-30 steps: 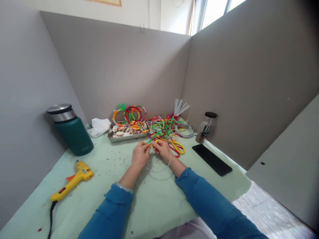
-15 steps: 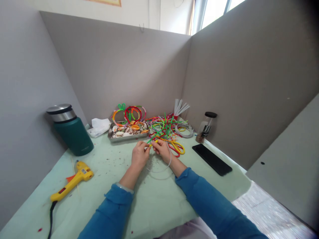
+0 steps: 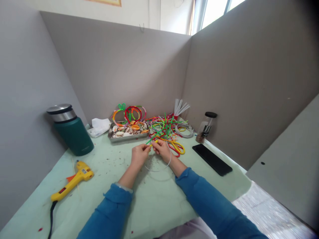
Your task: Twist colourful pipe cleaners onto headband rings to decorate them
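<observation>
Over the middle of the table, my left hand (image 3: pixel 140 154) and my right hand (image 3: pixel 162 151) are close together, fingers pinched. Between the fingertips runs a short piece of yellow pipe cleaner (image 3: pixel 156 141), which both hands grip. A thin pale hoop (image 3: pixel 159 171) hangs below, its ends reaching up to the hands; the fingers hide where it meets the yellow piece. Just beyond the fingertips lies a green pipe cleaner (image 3: pixel 155 136). Scissors with red and yellow handles (image 3: pixel 179 147) rest by my right hand.
Behind are a metal tray (image 3: pixel 129 138) of shells, colourful wrapped rings (image 3: pixel 133 114) and piled pipe cleaners (image 3: pixel 164 126). A glue gun (image 3: pixel 72 182) and green flask (image 3: pixel 73 134) stand left. Coiled grey rings (image 3: pixel 184 130), a jar (image 3: pixel 206 127) and a black phone (image 3: pixel 211 159) are right.
My left hand has shifted slightly down, its fingers still pinched by the yellow piece. The hanging hoop has moved a little. My right hand stays in place.
</observation>
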Demonstrator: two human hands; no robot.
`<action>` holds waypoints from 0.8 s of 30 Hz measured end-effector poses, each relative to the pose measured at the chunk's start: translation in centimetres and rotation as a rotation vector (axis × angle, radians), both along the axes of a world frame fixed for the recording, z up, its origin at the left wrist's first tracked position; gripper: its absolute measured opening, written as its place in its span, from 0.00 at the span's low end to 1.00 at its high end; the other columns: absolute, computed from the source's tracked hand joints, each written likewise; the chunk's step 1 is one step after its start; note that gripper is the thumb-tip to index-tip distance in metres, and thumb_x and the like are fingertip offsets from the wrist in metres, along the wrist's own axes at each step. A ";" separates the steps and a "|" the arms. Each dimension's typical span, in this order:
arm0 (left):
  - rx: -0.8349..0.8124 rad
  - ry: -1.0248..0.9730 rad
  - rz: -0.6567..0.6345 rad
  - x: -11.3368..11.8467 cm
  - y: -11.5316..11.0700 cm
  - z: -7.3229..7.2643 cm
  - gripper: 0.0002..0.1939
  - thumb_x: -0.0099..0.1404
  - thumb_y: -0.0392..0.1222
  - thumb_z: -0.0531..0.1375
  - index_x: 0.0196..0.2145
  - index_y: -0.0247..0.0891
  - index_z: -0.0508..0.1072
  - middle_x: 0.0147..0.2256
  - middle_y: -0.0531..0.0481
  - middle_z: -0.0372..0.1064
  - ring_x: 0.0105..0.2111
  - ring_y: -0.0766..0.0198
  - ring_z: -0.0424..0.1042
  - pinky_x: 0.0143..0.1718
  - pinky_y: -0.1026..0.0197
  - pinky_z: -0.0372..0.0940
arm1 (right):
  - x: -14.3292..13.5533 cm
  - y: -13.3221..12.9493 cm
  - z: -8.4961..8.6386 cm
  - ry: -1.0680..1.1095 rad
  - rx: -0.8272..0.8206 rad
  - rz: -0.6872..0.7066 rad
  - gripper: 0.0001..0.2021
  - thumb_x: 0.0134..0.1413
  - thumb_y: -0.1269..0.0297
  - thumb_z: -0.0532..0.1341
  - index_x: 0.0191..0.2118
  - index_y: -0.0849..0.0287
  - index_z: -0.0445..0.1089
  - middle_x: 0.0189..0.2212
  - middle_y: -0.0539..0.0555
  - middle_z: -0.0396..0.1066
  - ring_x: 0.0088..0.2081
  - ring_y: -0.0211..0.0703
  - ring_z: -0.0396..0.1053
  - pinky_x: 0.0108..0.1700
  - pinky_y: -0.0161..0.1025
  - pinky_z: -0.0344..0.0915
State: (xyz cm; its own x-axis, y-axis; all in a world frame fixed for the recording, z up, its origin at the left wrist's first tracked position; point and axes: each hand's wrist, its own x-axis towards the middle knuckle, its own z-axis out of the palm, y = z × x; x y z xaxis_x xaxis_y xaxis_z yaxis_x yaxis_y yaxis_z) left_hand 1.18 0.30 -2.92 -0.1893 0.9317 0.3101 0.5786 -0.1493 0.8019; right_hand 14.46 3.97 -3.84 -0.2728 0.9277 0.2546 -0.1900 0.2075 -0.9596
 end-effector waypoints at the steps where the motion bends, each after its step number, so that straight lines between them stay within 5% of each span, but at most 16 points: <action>1: -0.033 -0.067 -0.015 0.0 0.1 0.0 0.11 0.56 0.45 0.58 0.27 0.35 0.76 0.20 0.52 0.70 0.18 0.68 0.65 0.22 0.66 0.56 | 0.0 0.0 0.0 0.000 0.002 0.000 0.16 0.45 0.53 0.63 0.21 0.60 0.62 0.14 0.44 0.61 0.14 0.29 0.52 0.17 0.30 0.45; 10: -0.214 -0.505 -0.159 0.0 -0.1 0.1 0.14 0.51 0.48 0.62 0.25 0.32 0.71 0.21 0.51 0.70 0.10 0.75 0.54 0.12 0.68 0.47 | 0.1 -0.2 0.1 -0.032 0.011 0.001 0.16 0.45 0.52 0.62 0.21 0.59 0.61 0.15 0.45 0.62 0.14 0.29 0.52 0.17 0.31 0.46; 16: -0.169 -0.424 -0.125 0.0 0.2 -0.4 0.13 0.53 0.49 0.60 0.28 0.34 0.69 0.21 0.52 0.70 0.10 0.74 0.56 0.12 0.68 0.49 | 0.1 0.2 -0.3 -0.017 0.026 -0.004 0.15 0.47 0.53 0.62 0.22 0.60 0.62 0.16 0.45 0.62 0.15 0.29 0.53 0.18 0.30 0.46; 24: -0.111 -0.246 -0.059 -0.4 0.1 -0.5 0.15 0.53 0.52 0.60 0.23 0.35 0.70 0.11 0.58 0.58 0.12 0.72 0.56 0.16 0.68 0.51 | 0.1 0.2 -0.4 -0.016 0.012 -0.008 0.15 0.46 0.53 0.62 0.22 0.60 0.62 0.15 0.45 0.61 0.15 0.29 0.52 0.17 0.31 0.46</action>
State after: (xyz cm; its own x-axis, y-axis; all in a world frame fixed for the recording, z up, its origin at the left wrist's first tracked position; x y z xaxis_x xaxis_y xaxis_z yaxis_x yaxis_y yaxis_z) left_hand 0.78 0.45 -3.45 -0.1902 0.9691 0.1568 0.3574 -0.0804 0.9305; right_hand 14.57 4.16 -4.24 -0.2692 0.9269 0.2615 -0.1727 0.2207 -0.9599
